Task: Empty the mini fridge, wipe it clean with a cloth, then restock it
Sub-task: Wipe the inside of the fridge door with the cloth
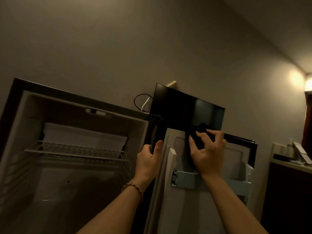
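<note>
My left hand (148, 159) curls round the open white fridge door's (219, 166) edge; right hand (206, 154), fingers spread, presses the dark cloth (195, 141). Pushing hard could swing it.

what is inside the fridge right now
Only a wire shelf shows inside the mini fridge, with nothing on it. The dim floor below looks bare too. The left hand and forearm cover the cavity's lower right corner.
</note>
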